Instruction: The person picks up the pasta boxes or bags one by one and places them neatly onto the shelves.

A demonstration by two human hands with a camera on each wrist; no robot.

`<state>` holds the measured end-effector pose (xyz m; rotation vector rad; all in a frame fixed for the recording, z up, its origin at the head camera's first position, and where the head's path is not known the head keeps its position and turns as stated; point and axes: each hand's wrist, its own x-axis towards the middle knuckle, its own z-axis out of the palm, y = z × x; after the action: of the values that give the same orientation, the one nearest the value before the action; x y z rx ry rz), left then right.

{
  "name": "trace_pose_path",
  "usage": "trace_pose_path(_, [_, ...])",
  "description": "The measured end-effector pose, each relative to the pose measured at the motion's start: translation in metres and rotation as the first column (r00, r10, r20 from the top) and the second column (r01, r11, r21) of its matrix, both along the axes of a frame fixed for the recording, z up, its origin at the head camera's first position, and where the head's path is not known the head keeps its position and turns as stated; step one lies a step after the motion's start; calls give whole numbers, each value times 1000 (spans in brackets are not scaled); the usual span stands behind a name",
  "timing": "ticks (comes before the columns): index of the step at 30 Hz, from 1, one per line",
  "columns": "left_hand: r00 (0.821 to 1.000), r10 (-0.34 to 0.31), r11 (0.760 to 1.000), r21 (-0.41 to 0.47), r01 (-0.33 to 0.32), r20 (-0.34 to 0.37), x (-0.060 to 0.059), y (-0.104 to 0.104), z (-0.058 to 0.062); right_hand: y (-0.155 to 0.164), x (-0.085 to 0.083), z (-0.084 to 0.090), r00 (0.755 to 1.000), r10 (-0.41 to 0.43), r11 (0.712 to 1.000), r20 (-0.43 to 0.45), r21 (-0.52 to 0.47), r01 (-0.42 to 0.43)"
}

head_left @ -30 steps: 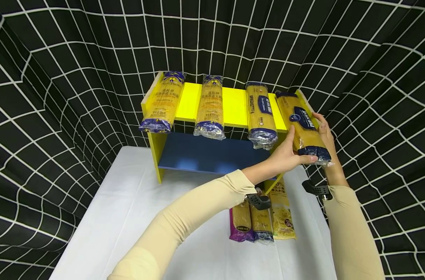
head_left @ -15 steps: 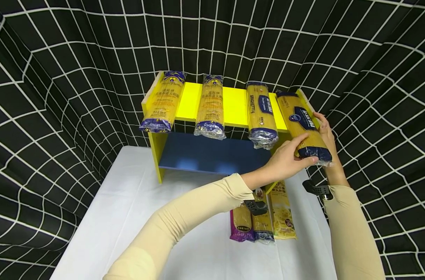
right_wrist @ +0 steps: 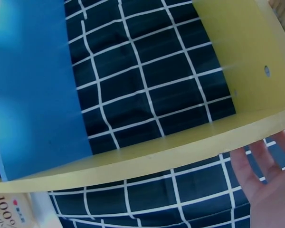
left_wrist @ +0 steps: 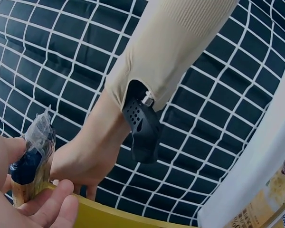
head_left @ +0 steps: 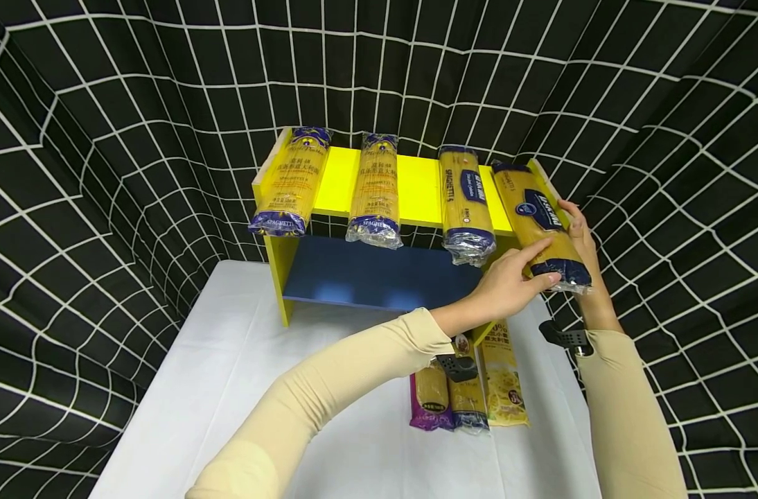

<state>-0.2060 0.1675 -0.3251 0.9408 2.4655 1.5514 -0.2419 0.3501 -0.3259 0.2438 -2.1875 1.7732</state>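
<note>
Overall, the rack (head_left: pixel 276 274) has yellow side panels, a yellow upper tier (head_left: pixel 416 190) and a blue lower tier (head_left: pixel 385 270). The upper tier carries 4 transparent packs labelled spaghetti, each showing long yellow strands through the film. Counted from the left of the head view, the 1st pack (head_left: pixel 294 180) lies beside the left panel, the 2nd pack (head_left: pixel 374 188) lies apart from it, and both have blue ends. The 3rd pack (head_left: pixel 465 201) and the 4th pack (head_left: pixel 529 211) bear dark blue labels and bands. All 4 project past the tier's front edge.

The 4th pack is at the far right of the tier, slanted, its near end directly at the left hand (head_left: pixel 510 281). That hand pinches the near end, thumb on the dark blue band and fingers at the side and underneath. The right hand (head_left: pixel 583 242) is just beyond the same pack, at the outer side of the right panel (right_wrist: pixel 133 170); its fingers are extended and slightly spread there, thumb hidden in the right wrist view.

On the white surface (head_left: pixel 260 388), 3 further packs lie side by side below the rack: a purple-edged pack (head_left: pixel 432 398), a blue-ended pack (head_left: pixel 468 402) and a yellow printed pack (head_left: pixel 506 384).
</note>
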Motion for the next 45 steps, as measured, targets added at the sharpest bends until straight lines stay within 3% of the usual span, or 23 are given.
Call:
trace_pose_path(8, [1000,22,1000,-17,-22,15,-6,2,2,3,-3,-4,997,81,995,-5,-62,-81])
trace_pose_path(16, [999,30,1000,2,-30,40,-14,3,3,7,-10,-10,1000,21,999,-12,28,-21])
trace_pose_path(29, [998,18,1000,9,-18,57,-17,5,2,10,-11,-13,998,45,999,-42,-17,-46])
trace_pose_path(34, [999,-32,999,0,32,40,-14,2,-1,9,-10,-12,997,66,996,-49,-52,-68])
trace_pose_path(37, [997,-75,996,-41,75,15,-9,-2,-6,9,-9,-12,995,86,993,-54,-74,-90])
trace_pose_path(40, [991,-109,987,-125,99,-78,1,-7,-14,9,-8,-12,991,116,988,-63,-97,-122])
trace_pose_path(45, [957,-170,976,-174,130,-237,21,-20,-35,9,-7,-12,990,129,987,-55,-87,-133])
